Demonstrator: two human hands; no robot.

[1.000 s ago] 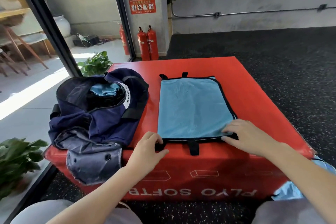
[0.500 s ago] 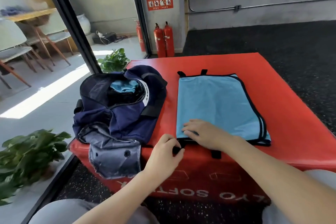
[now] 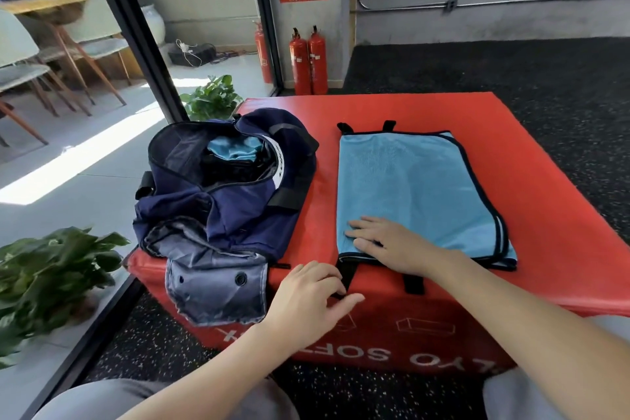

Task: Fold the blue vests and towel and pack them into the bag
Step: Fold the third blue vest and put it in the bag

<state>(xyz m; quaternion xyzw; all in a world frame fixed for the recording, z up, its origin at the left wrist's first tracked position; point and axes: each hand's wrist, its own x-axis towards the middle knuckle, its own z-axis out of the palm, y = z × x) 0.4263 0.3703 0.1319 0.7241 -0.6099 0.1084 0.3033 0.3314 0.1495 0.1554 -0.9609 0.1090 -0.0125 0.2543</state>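
A light blue vest (image 3: 409, 187) with black trim lies folded flat on the red soft box (image 3: 531, 153). My right hand (image 3: 385, 242) presses flat on its near left corner, fingers straight. My left hand (image 3: 310, 297) sits at the box's front edge, and its fingers pinch a black strap (image 3: 347, 274) of the vest that hangs over the edge. To the left of the vest lies the navy bag (image 3: 221, 194), unzipped and open, with light blue cloth (image 3: 228, 150) showing inside.
Potted plants stand on the floor at left (image 3: 51, 273) and behind the bag (image 3: 211, 99). A black-framed glass wall (image 3: 136, 31) runs along the left. Red fire extinguishers (image 3: 308, 61) stand at the back wall. Black speckled floor surrounds the box.
My right hand has slid left along the vest's near edge, from the right corner to the left corner. My left hand stays at the black strap. The view has shifted left.
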